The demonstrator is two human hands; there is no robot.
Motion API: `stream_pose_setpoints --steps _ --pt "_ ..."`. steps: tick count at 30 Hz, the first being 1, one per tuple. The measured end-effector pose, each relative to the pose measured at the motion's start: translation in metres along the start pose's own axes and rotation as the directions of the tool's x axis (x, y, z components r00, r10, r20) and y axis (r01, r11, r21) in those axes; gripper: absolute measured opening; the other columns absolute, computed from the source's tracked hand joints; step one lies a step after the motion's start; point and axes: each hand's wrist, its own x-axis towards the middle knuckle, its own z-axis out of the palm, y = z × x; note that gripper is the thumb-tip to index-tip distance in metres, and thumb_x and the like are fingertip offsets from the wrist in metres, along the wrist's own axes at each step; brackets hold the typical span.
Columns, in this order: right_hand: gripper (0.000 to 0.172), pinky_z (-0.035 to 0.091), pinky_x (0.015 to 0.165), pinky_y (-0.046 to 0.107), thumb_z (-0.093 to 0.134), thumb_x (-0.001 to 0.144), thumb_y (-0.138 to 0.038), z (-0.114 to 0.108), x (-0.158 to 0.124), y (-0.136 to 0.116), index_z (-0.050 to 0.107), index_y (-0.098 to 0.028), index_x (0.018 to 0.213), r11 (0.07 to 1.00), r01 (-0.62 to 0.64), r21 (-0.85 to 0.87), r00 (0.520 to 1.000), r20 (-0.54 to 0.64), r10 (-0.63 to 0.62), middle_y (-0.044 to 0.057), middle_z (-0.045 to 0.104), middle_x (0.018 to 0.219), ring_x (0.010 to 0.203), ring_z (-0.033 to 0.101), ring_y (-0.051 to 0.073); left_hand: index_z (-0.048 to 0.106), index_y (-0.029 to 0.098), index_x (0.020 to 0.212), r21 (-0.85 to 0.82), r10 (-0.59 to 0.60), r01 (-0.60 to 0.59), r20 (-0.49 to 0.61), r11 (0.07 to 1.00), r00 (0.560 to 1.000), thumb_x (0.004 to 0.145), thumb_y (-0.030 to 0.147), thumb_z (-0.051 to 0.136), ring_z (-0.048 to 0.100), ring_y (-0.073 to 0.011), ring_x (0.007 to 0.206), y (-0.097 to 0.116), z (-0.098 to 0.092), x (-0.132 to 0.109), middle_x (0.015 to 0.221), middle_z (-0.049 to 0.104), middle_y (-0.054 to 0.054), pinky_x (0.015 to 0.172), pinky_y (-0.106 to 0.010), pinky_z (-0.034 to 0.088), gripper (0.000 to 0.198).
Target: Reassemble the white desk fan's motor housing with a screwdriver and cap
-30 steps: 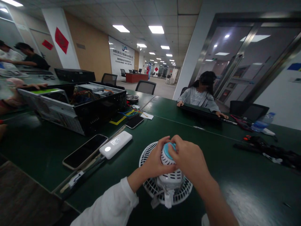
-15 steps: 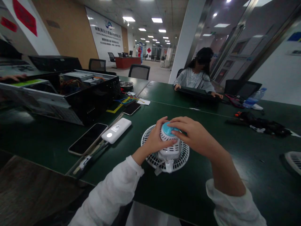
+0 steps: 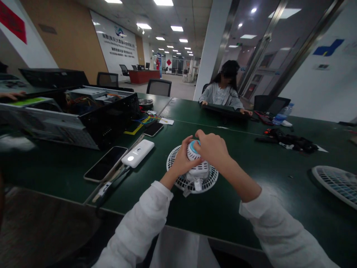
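**Left hand (image 3: 182, 164) and right hand (image 3: 212, 149) closed on white fan motor housing (image 3: 198, 171)**

Head view. Left hand wraps the side of the housing, fingers curled round it. Right hand lies over the top, covering most of the teal cap (image 3: 192, 146). Housing stands upright on a round white fan grille (image 3: 212, 178), which lies flat on the green counter (image 3: 251, 219).

State as seen: housing and this grille are together; a second round grille (image 3: 336, 186) lies well apart at right, not fitted.

Counter, left of the hands: white power bank (image 3: 138, 153), two smartphones (image 3: 105, 163) (image 3: 153, 129), open computer case (image 3: 111, 124) with coloured wires. Far right: dark heap of tools (image 3: 290, 140), water bottle (image 3: 282, 119).

Room: seated co-worker (image 3: 221, 95) across the counter; red reception desk (image 3: 142, 76) down the hall.
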Motion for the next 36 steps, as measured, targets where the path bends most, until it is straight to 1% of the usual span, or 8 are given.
stream_pose_setpoints --steps 4,9,16,20,25,28,32,36 --pt "0.025 0.034 0.057 0.026 0.045 0.084 -0.029 -0.01 0.003 0.014 0.063 -0.019 0.098 0.988 0.135 0.079 0.989 0.055 -0.14 0.006 0.066 0.08 0.07 0.06 0.019 0.024 0.018 0.132 -0.024 -0.032 0.034 0.046 0.999 0.998 0.065 0.04 0.072 0.041 -0.0259 0.121 -0.004 -0.002 -0.011 0.133 0.038 -0.012 0.103 -0.04 0.032 0.085" --pt "0.028 0.039 0.068 0.022 0.049 0.077 -0.01 -0.022 0.008 0.035 0.066 -0.015 0.098 0.868 0.436 0.238 0.871 0.13 -0.473 0.005 0.065 0.088 0.077 0.058 0.014 0.021 0.019 0.134 -0.042 -0.052 0.056 0.077 0.998 0.996 0.067 0.04 0.071 0.036 -0.0258 0.125 -0.004 -0.004 -0.017 0.137 0.032 -0.012 0.107 -0.041 0.026 0.087" --pt "0.026 0.043 0.076 0.028 0.058 0.078 -0.021 -0.022 0.028 0.048 0.066 -0.017 0.103 0.789 0.574 0.22 0.762 0.211 -0.613 0.007 0.062 0.095 0.084 0.059 0.017 0.021 0.019 0.135 -0.018 -0.078 0.079 0.045 0.997 0.996 0.067 0.041 0.071 0.032 -0.0283 0.128 -0.007 -0.001 -0.018 0.138 0.031 -0.012 0.109 -0.043 0.023 0.087" --pt "0.023 0.042 0.076 0.029 0.059 0.079 -0.03 -0.017 0.032 0.046 0.066 -0.02 0.098 0.796 0.585 0.156 0.775 0.184 -0.605 0.008 0.06 0.1 0.091 0.057 0.02 0.021 0.02 0.135 -0.001 -0.084 0.084 0.042 0.996 0.996 0.067 0.042 0.07 0.033 -0.03 0.127 -0.007 -0.002 -0.02 0.138 0.031 -0.013 0.108 -0.045 0.025 0.087" --pt "0.029 0.04 0.063 0.03 0.042 0.088 -0.034 -0.007 0.019 0.023 0.062 -0.013 0.094 0.957 0.29 -0.025 0.942 0.182 -0.281 0.011 0.064 0.081 0.076 0.061 0.024 0.021 0.02 0.135 0.013 -0.071 0.07 0.054 0.997 0.996 0.068 0.043 0.07 0.036 -0.0299 0.125 -0.007 -0.002 -0.021 0.137 0.033 -0.013 0.106 -0.044 0.027 0.086" --pt "0.032 0.038 0.058 0.028 0.035 0.089 -0.029 -0.008 0.012 0.015 0.054 -0.013 0.109 0.981 0.19 -0.025 0.973 0.139 -0.185 0.013 0.065 0.084 0.072 0.061 0.023 0.023 0.021 0.134 -0.007 -0.064 0.064 0.045 0.998 0.997 0.068 0.042 0.07 0.037 -0.0296 0.124 -0.007 -0.001 -0.02 0.135 0.036 -0.012 0.105 -0.045 0.028 0.084" --pt "0.026 0.038 0.06 0.023 0.042 0.086 -0.021 -0.02 0.011 0.026 0.056 -0.019 0.107 0.929 0.349 0.122 0.908 0.2 -0.368 0.005 0.065 0.083 0.073 0.059 0.015 0.023 0.019 0.134 -0.032 -0.075 0.076 0.039 0.997 0.996 0.068 0.042 0.07 0.037 -0.0299 0.124 -0.007 -0.001 -0.02 0.135 0.036 -0.013 0.105 -0.044 0.029 0.084" --pt "0.023 0.04 0.075 0.027 0.054 0.08 -0.017 -0.025 0.019 0.042 0.062 -0.016 0.101 0.851 0.509 0.13 0.823 0.214 -0.525 0.01 0.059 0.105 0.093 0.057 0.02 0.022 0.019 0.134 -0.01 -0.101 0.102 0.045 0.995 0.994 0.068 0.042 0.07 0.037 -0.0304 0.124 -0.006 -0.002 -0.02 0.136 0.036 -0.013 0.105 -0.045 0.029 0.085"
